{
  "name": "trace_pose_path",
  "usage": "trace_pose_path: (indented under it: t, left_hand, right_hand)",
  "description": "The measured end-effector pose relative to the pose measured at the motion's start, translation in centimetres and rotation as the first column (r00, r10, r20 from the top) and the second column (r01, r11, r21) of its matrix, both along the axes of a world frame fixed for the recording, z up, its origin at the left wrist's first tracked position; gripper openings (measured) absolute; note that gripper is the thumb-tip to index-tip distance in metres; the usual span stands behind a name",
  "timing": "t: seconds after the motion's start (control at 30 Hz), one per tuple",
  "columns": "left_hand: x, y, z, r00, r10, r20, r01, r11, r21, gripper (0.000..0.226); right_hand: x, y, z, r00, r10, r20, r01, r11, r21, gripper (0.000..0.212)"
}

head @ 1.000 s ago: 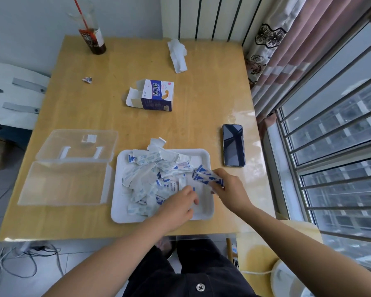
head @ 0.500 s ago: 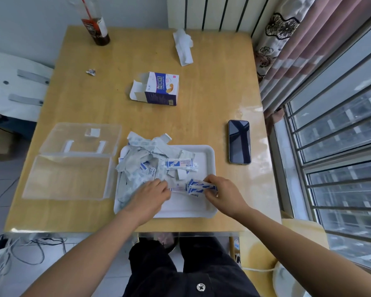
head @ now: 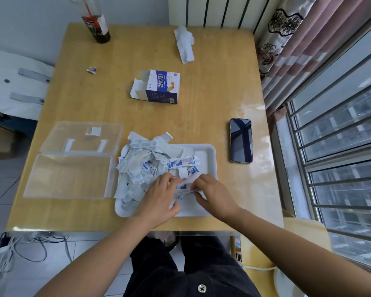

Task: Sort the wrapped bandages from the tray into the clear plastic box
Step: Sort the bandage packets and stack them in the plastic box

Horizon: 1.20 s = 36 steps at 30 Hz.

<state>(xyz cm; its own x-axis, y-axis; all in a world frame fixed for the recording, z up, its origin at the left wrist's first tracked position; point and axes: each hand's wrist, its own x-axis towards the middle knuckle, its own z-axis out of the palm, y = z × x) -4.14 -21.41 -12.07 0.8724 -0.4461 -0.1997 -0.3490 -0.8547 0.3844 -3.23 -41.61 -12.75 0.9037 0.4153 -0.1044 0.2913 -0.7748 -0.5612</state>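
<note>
Fingers (head: 171, 179) of L hand (head: 159, 199) are curled down, thumb below them at 6 o'clock, gripping the L end of a small bunch of wrapped bandages (head: 183, 189). R hand (head: 214, 197) is at its 3 o'clock. Its fingers (head: 199, 182) and thumb pinch the bunch's R end, incl. a thin white strip seen edge-on. Fingertips of the two hands are nearly touching. No. of wrappers in the pinch: can't tell, hands cover most of it.

Bunch is over the near-R part of the white tray (head: 213, 151), both hands above the tray's 5–6 o'clock area. Other bandages form a loose pile (head: 141, 166) heaped on the tray's L half, spilling over the rim from 9 to 11 o'clock. A few lie flat nr centre, blue-and-white print up.

Clear plastic box (head: 69, 179) sits at 9 o'clock of the tray, just beside it, w/ its lid (head: 81, 138) lying open flat at the box's 12 o'clock.

Also on the wooden table (head: 212, 93):
- phone (head: 241, 140) at 2 o'clock of the tray, dark screen up
- bandage carton (head: 161, 86) at 12 o'clock, flap open to the L
- crumpled tissue (head: 184, 45) further out at 12
- bottle (head: 96, 24) w/ straw at approx 11, far-L corner
- tiny crumpled scrap (head: 91, 70) betw. bottle and lid
</note>
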Motion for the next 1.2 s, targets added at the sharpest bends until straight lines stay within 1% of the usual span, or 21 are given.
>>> trace_pose_path:
  t: [0.03,0.1,0.2,0.27,0.3,0.37,0.4,0.43,0.5,0.57,0.6,0.7,0.77,0.87,0.93,1.0,1.07,1.13,1.2]
  left_hand:
    - [-0.3,-0.5,0.0,0.998,-0.036,-0.054,0.039,0.998,0.05,0.041]
    - [-0.7,-1.3,0.1,0.988,-0.036,-0.15,0.059,0.987,0.152,0.031]
    - [-1.0,-1.5,-0.2,0.983,0.056,-0.175,-0.019,0.978,0.208,0.026]
    - [-1.2,-1.2,-0.4,0.982,0.097,-0.159,-0.064,0.978,0.201,0.024]
    - [-1.3,-1.1,-0.6,0.986,0.065,-0.154,-0.034,0.98,0.196,0.024]
    - [-1.6,-1.1,-0.9,0.995,-0.032,-0.096,0.054,0.97,0.239,0.032]
    - [-1.6,-1.1,-1.2,0.997,-0.044,-0.061,0.058,0.968,0.243,0.034]
    - [-1.5,-1.2,-1.1,0.999,-0.04,-0.028,0.046,0.97,0.237,0.035]
    - [-1.5,-1.6,-0.6,0.999,-0.02,-0.032,0.027,0.977,0.209,0.031]
    - [-1.7,-1.8,-0.6,0.994,0.048,-0.1,-0.025,0.975,0.221,0.023]
    - [-1.8,-1.8,-1.1,0.99,0.1,-0.099,-0.074,0.97,0.232,0.024]
    - [-1.7,-1.5,-1.2,0.969,0.198,-0.147,-0.182,0.977,0.115,0.028]
    - [-1.6,-1.4,-1.3,0.963,0.192,-0.191,-0.181,0.981,0.072,0.026]
    - [-1.7,-1.6,-1.5,0.961,0.175,-0.212,-0.165,0.984,0.062,0.022]
    - [-1.8,-1.8,-1.5,0.963,0.158,-0.22,-0.14,0.986,0.094,0.021]
    - [-1.7,-1.8,-1.5,0.967,0.14,-0.214,-0.123,0.988,0.092,0.019]
    - [-1.3,-1.6,-1.4,0.971,0.139,-0.196,-0.126,0.989,0.076,0.017]
    - [-1.0,-1.3,-1.3,0.968,0.146,-0.204,-0.142,0.989,0.034,0.014]
    - [-0.8,-0.9,-0.9,0.948,0.19,-0.255,-0.21,0.976,-0.055,0.013]
  right_hand:
    - [-0.7,0.3,-0.5,1.0,0.022,-0.004,-0.022,0.999,-0.028,0.015]
    - [-1.8,0.8,-1.2,0.998,0.059,-0.023,-0.061,0.994,-0.092,0.023]
    - [-2.2,0.6,-1.4,1.0,0.017,0.015,-0.015,0.992,-0.122,0.037]
    - [-2.2,0.2,-1.5,0.999,0.003,0.039,0.002,0.993,-0.12,0.037]
    - [-2.2,0.1,-1.5,0.999,0.017,0.048,-0.011,0.991,-0.133,0.035]
    - [-2.0,0.0,-1.7,0.996,0.059,0.069,-0.046,0.981,-0.187,0.031]
    - [-2.0,0.1,-1.9,0.994,0.073,0.083,-0.054,0.976,-0.209,0.028]
    - [-2.0,0.3,-2.0,0.992,0.08,0.093,-0.058,0.974,-0.221,0.026]
    - [-1.9,0.6,-2.0,0.99,0.089,0.105,-0.061,0.967,-0.249,0.026]
    - [-2.1,1.0,-2.0,0.988,0.105,0.117,-0.065,0.952,-0.299,0.029]
    - [-2.2,1.0,-1.9,0.99,0.098,0.103,-0.062,0.949,-0.31,0.032]
    - [-2.2,0.8,-1.8,0.999,0.017,0.028,-0.009,0.965,-0.263,0.036]
    - [-2.0,0.7,-1.7,1.0,-0.008,-0.011,0.005,0.976,-0.219,0.028]
    - [-1.9,0.9,-1.7,1.0,0.021,0.015,-0.017,0.974,-0.227,0.019]
    - [-2.0,1.1,-1.8,0.999,0.052,0.006,-0.048,0.961,-0.271,0.023]
    - [-2.2,1.2,-2.1,0.998,0.069,-0.008,-0.068,0.952,-0.297,0.029]
    - [-1.7,1.0,-1.8,0.999,0.029,0.015,-0.023,0.954,-0.298,0.028]
    - [-1.0,0.7,-1.3,0.998,0.019,0.057,-0.004,0.966,-0.259,0.025]
    - [-0.5,0.3,-0.7,0.998,0.027,0.056,-0.017,0.984,-0.177,0.018]
